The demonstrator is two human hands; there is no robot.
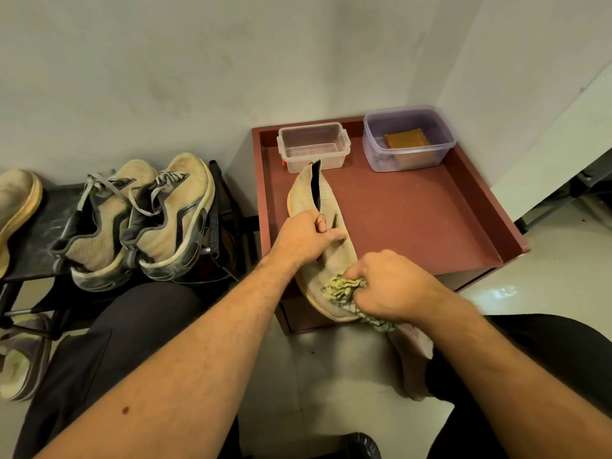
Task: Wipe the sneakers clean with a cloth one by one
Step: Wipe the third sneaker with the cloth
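A beige knit sneaker (311, 197) lies on the dark red tray table (414, 213), heel toward the wall and toe over the near edge. My left hand (306, 238) grips its middle, thumb curled over the upper. My right hand (394, 286) clutches a bunched green-and-white cloth (344, 288) and presses it against the toe. Two laced beige sneakers (139, 220) stand side by side on a black rack at the left. The edge of another beige sneaker (16, 207) shows at the far left.
At the back of the tray stand a clear empty plastic box (313, 147) and a purple-tinted tub (409, 137) holding a brown block. A grey slipper (20, 362) lies on the floor under the black rack (49, 226). My dark-trousered knees frame the near floor.
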